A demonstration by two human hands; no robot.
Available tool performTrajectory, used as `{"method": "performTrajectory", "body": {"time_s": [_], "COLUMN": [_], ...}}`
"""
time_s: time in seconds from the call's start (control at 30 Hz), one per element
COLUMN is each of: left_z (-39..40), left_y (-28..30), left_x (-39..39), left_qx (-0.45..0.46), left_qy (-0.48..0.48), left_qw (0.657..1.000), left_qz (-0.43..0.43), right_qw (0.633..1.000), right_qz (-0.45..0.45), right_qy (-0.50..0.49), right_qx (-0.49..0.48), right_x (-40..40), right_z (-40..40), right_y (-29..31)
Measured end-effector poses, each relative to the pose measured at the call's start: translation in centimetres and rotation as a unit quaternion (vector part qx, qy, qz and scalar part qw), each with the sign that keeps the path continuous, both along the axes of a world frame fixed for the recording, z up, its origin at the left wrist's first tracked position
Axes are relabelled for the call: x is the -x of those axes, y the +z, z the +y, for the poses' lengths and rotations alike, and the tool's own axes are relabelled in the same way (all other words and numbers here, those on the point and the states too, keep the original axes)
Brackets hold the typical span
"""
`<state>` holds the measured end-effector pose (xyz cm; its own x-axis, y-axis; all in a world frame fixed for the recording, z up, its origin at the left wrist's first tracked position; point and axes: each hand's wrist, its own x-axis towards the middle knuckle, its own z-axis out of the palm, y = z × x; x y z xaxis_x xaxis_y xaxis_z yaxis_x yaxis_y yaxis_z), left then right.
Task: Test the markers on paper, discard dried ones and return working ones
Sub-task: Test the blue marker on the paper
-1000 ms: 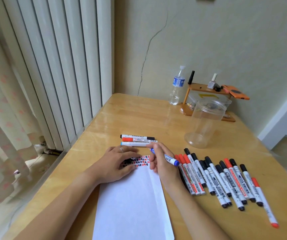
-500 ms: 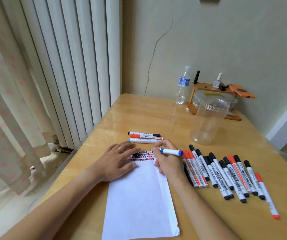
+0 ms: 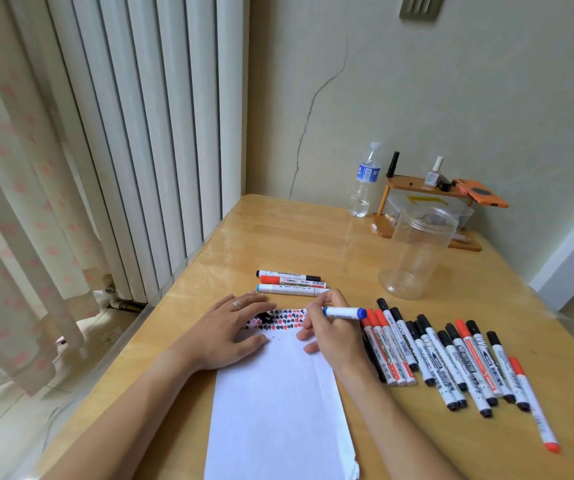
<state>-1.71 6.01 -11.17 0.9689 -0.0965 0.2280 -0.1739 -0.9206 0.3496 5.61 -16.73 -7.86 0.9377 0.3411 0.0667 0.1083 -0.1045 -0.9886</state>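
- The blue marker (image 3: 343, 312) lies nearly level in the right hand (image 3: 334, 336), its capped blue end pointing right; the thumb and forefinger curl round its front end, which sits over the top right corner of the paper (image 3: 278, 403).
- The paper lies on the wooden table (image 3: 313, 233) in front of the person; a band of small red and black test marks (image 3: 278, 320) crosses its top edge.
- The left hand (image 3: 230, 332) rests flat on the paper's upper left part with fingers straight, holding nothing; a ring shows on one finger.
- Three markers (image 3: 290, 281) lie side by side just beyond the paper: one black, one red, one with a light blue end.
- A row of red and black capped markers (image 3: 452, 362) lies to the right of the right hand, close together.
- A clear plastic jar (image 3: 417, 252) stands upright behind that row.
- Farther back, near the wall, stand a water bottle (image 3: 365, 181) and a small wooden rack (image 3: 427, 216).
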Motion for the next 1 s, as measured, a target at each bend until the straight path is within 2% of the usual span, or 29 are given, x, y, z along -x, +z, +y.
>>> {"method": "performTrajectory", "body": {"time_s": [0.07,0.1,0.17,0.23,0.33,0.43,0.77,0.83,0.9,0.97,1.0], "left_z": [0.1,0.1,0.1,0.2,0.1,0.0,0.0,0.1,0.2,0.3,0.3], "left_y": [-0.1,-0.1,-0.1,0.0,0.1,0.5,0.2,0.2,0.1,0.0,0.0], "left_x": [0.0,0.0,0.0,0.0,0.1,0.3,0.1,0.0,0.1,0.1,0.1], "left_qx": [0.006,0.01,0.019,0.029,0.047,0.065,0.057,0.058,0.049,0.036,0.027], "left_qy": [-0.003,-0.003,-0.001,0.002,0.004,0.007,-0.004,-0.006,-0.006,-0.004,-0.004], "left_qw": [1.0,1.0,1.0,1.0,0.999,0.998,0.998,0.998,0.998,0.999,1.0], "left_qz": [-0.006,-0.008,-0.007,-0.004,-0.005,-0.008,-0.04,-0.038,-0.029,-0.02,-0.015], "right_qw": [0.998,0.993,0.962,0.918,0.873,0.859,0.88,0.912,0.956,0.99,0.996], "right_qz": [-0.056,-0.111,-0.24,-0.31,-0.264,-0.231,-0.253,-0.241,-0.203,-0.107,-0.064], "right_qy": [0.017,0.025,0.059,0.137,0.244,0.267,0.259,0.217,0.123,0.059,0.05], "right_qx": [0.01,0.034,0.118,0.206,0.329,0.372,0.306,0.253,0.171,0.064,0.028], "right_x": [-0.1,-0.2,-0.5,-0.4,0.0,0.1,2.1,2.1,1.8,1.2,0.8], "right_z": [-0.1,-0.2,-0.7,-1.0,-1.3,-1.2,0.5,0.5,0.5,0.4,0.4], "right_y": [-0.2,-0.2,0.0,0.7,1.4,1.4,0.6,0.7,0.9,0.9,0.7]}}
